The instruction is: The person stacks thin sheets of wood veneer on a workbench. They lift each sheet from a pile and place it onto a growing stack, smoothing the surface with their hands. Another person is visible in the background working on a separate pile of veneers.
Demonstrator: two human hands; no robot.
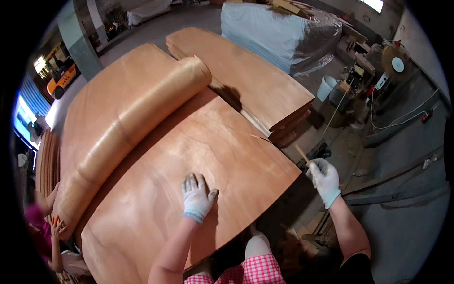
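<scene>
My left hand [197, 196], in a white glove with dark-stained fingertips, lies flat on a large reddish-brown wood veneer sheet [156, 189], its fingers slightly apart. Over the far part of that sheet, another veneer sheet [127, 128] is curled back into a long roll. To the right, past the sheet's edge, my gloved right hand [324, 179] is closed around a thin wooden stick [301, 153] that points up and away to the left. Whatever lies inside the fist is hidden. A crack [248, 134] runs in from the sheet's far right edge.
A co-worker's hand [57, 228] rests by the roll's near left end. Beyond lies a second veneer stack [246, 80], then a plastic-wrapped pile [265, 33]. Right of them stand a white bucket [326, 88] and a round disc [396, 64]. An orange forklift [62, 78] is far left.
</scene>
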